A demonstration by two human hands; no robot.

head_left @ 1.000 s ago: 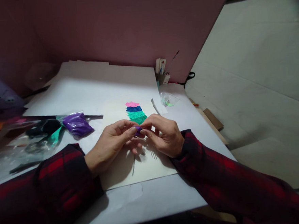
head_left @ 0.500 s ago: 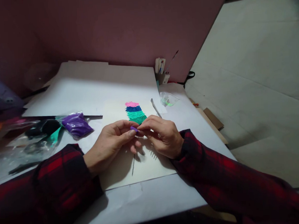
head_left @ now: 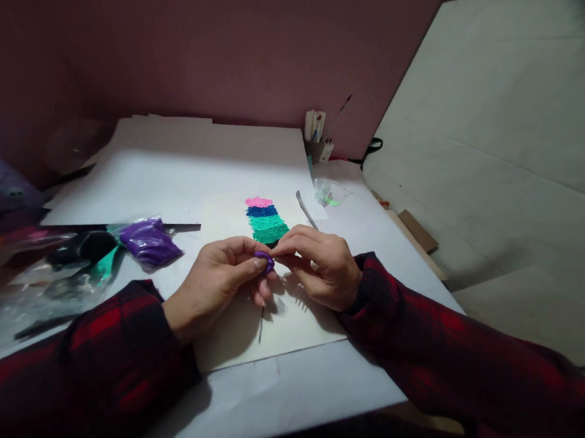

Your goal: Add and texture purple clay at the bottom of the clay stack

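**Purple clay pinched between both hands over the card**

A white table top [head_left: 294, 392] pushed against a dull red wall fills my view, with pale floor sheeting off to one side. I take the cream card [head_left: 285, 326] lying on that table as my landmark.

Just above the card's middle, a small purple clay piece [head_left: 265, 259] sits pinched between fingertips of both hands. The left hand [head_left: 217, 284] and the right hand [head_left: 321, 270] are drawn together until their fingertips meet on the piece, each closed on it from its own side; I judge this two-sided grip lets the fingers shape it while it hangs clear of the card. Both wrists rest low on the card, likely for steadiness.

On the card's far half, directly beyond the hands, a textured patch [head_left: 266, 219] runs in bands of pink, blue and green, the green band nearest the fingers. A thin tool [head_left: 306, 209] lies at the card's far right corner, within easy reach of the right hand. Beyond that corner lies a small clear bag [head_left: 331, 193], and further back a holder of tools [head_left: 317, 137] stands against the wall. Left of the card lies a bag of purple clay [head_left: 148, 242], with other dark bags too dim to make out.
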